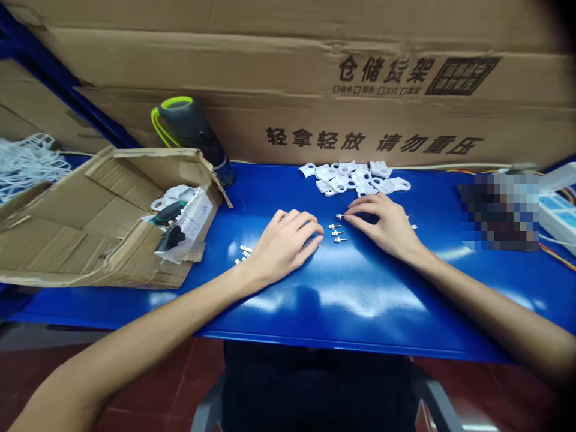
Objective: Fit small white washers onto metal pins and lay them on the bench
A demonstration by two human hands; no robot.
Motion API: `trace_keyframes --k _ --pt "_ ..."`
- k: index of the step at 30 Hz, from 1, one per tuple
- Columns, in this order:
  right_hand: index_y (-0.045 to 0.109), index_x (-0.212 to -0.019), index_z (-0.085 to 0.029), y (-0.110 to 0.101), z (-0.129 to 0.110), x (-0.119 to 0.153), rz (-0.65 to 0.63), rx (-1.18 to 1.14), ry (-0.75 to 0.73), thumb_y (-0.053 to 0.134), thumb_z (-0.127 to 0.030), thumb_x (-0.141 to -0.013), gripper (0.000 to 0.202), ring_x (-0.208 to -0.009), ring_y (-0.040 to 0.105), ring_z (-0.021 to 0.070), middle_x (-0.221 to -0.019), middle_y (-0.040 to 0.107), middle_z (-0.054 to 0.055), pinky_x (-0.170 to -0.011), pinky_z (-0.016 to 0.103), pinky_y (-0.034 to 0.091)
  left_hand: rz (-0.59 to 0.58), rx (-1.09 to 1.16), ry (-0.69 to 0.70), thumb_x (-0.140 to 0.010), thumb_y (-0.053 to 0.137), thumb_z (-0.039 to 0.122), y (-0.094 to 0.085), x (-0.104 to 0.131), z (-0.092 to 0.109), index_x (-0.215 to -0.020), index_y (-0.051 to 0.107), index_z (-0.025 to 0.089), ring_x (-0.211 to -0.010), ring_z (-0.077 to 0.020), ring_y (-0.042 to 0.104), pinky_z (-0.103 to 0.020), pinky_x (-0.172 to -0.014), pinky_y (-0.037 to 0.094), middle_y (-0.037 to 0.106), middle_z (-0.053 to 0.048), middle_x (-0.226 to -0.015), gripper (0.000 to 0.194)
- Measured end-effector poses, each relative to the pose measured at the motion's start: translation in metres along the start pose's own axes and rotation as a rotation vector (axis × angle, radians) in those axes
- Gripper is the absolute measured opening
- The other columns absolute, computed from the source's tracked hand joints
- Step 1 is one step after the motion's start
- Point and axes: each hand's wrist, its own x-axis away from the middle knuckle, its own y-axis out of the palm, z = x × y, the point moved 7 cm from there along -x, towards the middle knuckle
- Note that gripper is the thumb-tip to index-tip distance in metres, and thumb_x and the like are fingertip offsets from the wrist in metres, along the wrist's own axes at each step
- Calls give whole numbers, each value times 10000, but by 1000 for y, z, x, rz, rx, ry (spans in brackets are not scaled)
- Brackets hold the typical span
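My right hand (382,222) pinches the pin end of a small metal piece with a thin pin (339,216) between thumb and fingers, close to the blue tabletop. Three similar metal pieces (337,233) lie in a loose column just below it. Across from them, my left hand (290,243) rests palm down on the table, its fingers bent and somewhat apart, with nothing seen in it; what is under the palm is hidden. More small metal parts (245,251) lie by the left wrist, partly covered. Behind my right hand are a few small bits (411,223), half hidden.
White plastic pieces with round holes (355,177) are heaped at the table's back. On the left stands an open cardboard box (103,210) holding a green-and-black tool (168,212). A dark bottle (198,132) is behind it. A power strip (558,210) and wires lie at right.
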Motion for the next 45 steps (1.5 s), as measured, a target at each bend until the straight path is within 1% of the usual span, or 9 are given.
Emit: trace_keyframes --k 7,16,25,30,33,36,39,41,45 --pt "864 -979 -277 18 -4 -13 -113 39 -66 638 -386 -1025 255 -1081 679 307 -1161 783 85 -986 497 519 39 -10 60 -1129 484 279 -6 -1 3 -1117 696 186 -1047 -220 631 -400 -908 390 743 -73 -1205 232" --pt "864 -998 -265 16 1 -8 -138 11 -85 638 -422 -1033 277 -1083 671 298 -1181 776 87 -996 489 515 17 11 45 -1136 464 295 -5 -3 -1 -1122 702 188 -1058 -219 634 -391 -910 389 749 -80 -1196 261" --pt "849 -1083 -252 19 0 -6 -174 18 -79 590 -412 -1057 305 -1146 661 297 -1234 771 95 -1054 500 484 -54 47 91 -1126 481 313 5 -3 -4 -1171 708 198 -1076 -226 643 -391 -929 420 751 -92 -1203 259" --pt "829 -1148 -228 4 -6 -1 -139 2 -84 535 -342 -1074 324 -1164 678 292 -1236 772 110 -1057 498 515 -123 2 156 -1136 474 319 -4 -3 10 -1201 711 183 -1132 -226 668 -393 -954 466 749 -93 -1261 281" --pt "787 -1267 -227 -10 -18 22 -145 47 -77 509 -353 -1091 352 -1256 665 305 -1343 743 113 -1105 526 520 -118 -63 78 -1133 479 336 -19 15 31 -1279 700 179 -1225 -255 664 -437 -1049 490 726 -109 -1356 308" --pt "665 -1477 -252 -17 -36 67 -189 110 -55 495 -432 -1104 448 -1437 579 321 -1562 619 115 -1200 561 478 -143 -81 -65 -1133 469 410 -21 47 52 -1417 651 205 -1389 -283 600 -476 -1150 489 629 -115 -1539 394" --pt "384 -1693 -326 -15 -55 115 -257 140 -23 506 -538 -1090 651 -1583 426 315 -1742 398 79 -1257 557 447 -203 -103 -91 -1132 439 478 -7 75 72 -1610 498 222 -1566 -321 438 -534 -1261 411 474 -102 -1692 545" --pt "241 -1744 -320 -10 -66 139 -292 200 -23 515 -586 -1074 771 -1629 329 337 -1774 311 84 -1307 601 366 -228 -101 -96 -1129 439 496 4 84 77 -1679 404 248 -1622 -326 350 -550 -1309 350 391 -81 -1742 605" --pt "161 -1760 -300 0 -73 156 -318 290 -28 501 -628 -1066 839 -1638 290 353 -1769 304 87 -1342 647 268 -235 -82 -142 -1125 446 499 14 88 75 -1700 368 254 -1649 -321 291 -549 -1343 295 323 -61 -1772 631"
